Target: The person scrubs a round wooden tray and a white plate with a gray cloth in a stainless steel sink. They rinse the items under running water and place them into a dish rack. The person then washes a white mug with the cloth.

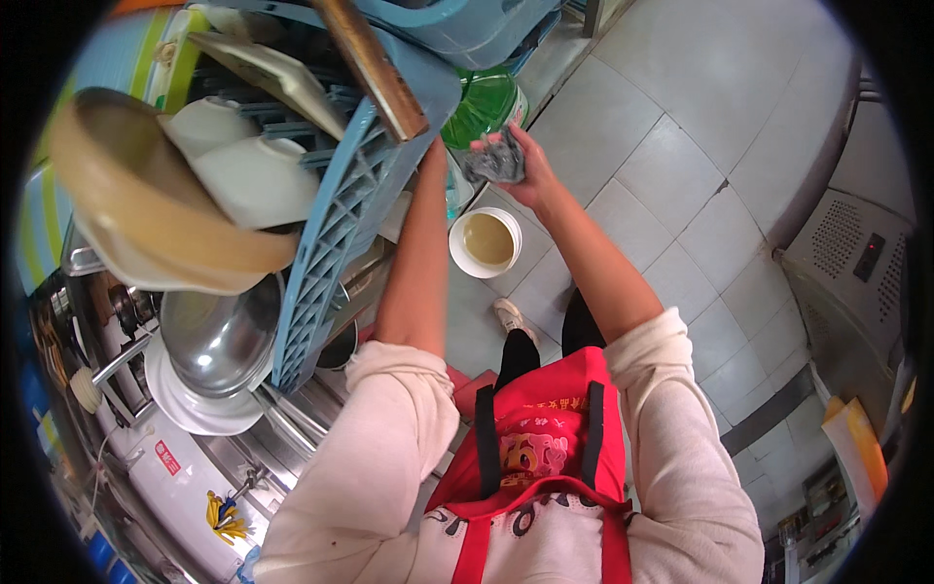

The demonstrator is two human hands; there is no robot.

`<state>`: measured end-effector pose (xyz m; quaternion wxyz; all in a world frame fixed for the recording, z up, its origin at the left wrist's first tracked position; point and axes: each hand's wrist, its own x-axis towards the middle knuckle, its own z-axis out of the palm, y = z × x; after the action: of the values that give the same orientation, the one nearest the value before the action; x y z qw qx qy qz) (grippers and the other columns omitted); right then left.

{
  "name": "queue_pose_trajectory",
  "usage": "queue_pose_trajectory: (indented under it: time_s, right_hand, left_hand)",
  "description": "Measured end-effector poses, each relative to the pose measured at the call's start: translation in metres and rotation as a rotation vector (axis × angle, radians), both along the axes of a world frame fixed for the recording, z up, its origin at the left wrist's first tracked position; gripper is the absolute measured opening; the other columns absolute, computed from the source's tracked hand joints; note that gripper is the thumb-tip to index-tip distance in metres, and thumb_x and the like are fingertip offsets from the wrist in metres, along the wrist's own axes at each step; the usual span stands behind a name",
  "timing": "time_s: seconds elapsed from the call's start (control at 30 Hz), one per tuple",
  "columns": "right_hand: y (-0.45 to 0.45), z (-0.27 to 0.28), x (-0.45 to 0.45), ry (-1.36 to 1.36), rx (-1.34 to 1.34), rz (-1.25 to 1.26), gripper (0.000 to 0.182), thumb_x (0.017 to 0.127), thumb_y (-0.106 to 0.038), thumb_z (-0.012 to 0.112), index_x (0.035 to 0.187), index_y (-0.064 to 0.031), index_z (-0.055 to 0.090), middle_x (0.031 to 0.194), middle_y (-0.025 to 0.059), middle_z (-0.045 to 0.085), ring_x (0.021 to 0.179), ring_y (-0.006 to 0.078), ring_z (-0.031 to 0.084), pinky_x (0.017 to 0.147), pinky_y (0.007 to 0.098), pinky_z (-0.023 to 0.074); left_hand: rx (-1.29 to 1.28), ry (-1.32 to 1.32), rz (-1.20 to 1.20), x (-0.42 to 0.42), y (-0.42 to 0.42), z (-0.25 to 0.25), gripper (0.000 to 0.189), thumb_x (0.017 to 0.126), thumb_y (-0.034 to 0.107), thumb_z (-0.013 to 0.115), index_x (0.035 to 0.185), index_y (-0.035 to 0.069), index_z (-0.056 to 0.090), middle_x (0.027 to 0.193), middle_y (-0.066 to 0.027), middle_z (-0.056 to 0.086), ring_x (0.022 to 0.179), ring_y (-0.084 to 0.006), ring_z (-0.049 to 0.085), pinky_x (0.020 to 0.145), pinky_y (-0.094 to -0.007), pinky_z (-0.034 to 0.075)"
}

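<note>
My right hand (pixel 536 168) is closed around a crumpled wet-looking grey wad (pixel 498 159), perhaps a rag or plastic film. A large green plastic jug (pixel 481 109) stands just beyond it. Below the wad, on the floor, is a white plastic bucket (pixel 516 235) with murky yellowish liquid inside. My left forearm (pixel 416 270) reaches up behind the blue plastic dish rack (pixel 343 197), which hides that hand and whatever it touches. White bowls (pixel 252 179), a square plate (pixel 284 73) and a big tan basin (pixel 175 241) sit tilted in the rack.
A steel bowl (pixel 219 339) rests on white plates (pixel 201 416) beside the sink counter. A brown bar-like object (pixel 372 69) juts over the rack's corner. Another blue plastic basket (pixel 467 29) is at the top. Grey floor tiles (pixel 671 168) extend right towards a perforated metal appliance (pixel 846 255).
</note>
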<state>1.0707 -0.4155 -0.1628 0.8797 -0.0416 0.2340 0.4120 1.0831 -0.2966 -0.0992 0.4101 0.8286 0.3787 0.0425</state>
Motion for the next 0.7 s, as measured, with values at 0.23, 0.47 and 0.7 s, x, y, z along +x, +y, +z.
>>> queue_pose_trajectory:
  time_s: [0.23,0.47,0.7]
  right_hand:
    - [-0.067,0.085,-0.078,0.048,-0.147,-0.061,0.03,0.082,-0.033,0.041,0.075,-0.0053,0.052,0.086,0.0132,0.057,0.084,0.0231,0.054,0.077,0.0374,0.0418]
    - [-0.08,0.146,-0.164,-0.001,-0.241,0.135,0.03,0.081,-0.034,0.041,0.074,-0.0063,0.052,0.083,0.0099,0.056,0.084,0.0227,0.053,0.077,0.0361,0.0413]
    - [-0.021,0.172,-0.264,-0.02,-0.18,0.553,0.031,0.08,-0.035,0.044,0.072,-0.007,0.054,0.085,0.0102,0.057,0.083,0.0231,0.054,0.075,0.0356,0.043]
  left_hand:
    - [-0.037,-0.463,0.232,-0.117,-0.039,-0.01,0.039,0.085,0.021,0.036,0.116,-0.002,0.033,0.117,-0.0202,0.038,0.107,-0.0309,0.037,0.09,-0.033,0.028]
    - [0.127,-0.046,-0.506,-0.302,-0.096,0.03,0.047,0.071,0.019,0.057,0.109,-0.003,0.04,0.106,-0.0195,0.045,0.1,-0.0321,0.042,0.086,-0.0352,0.033]
    - [-0.143,-0.069,-0.314,-0.423,-0.005,0.089,0.029,0.073,0.003,0.051,0.102,0.004,0.047,0.11,-0.0106,0.047,0.094,-0.0206,0.05,0.08,-0.0285,0.04]
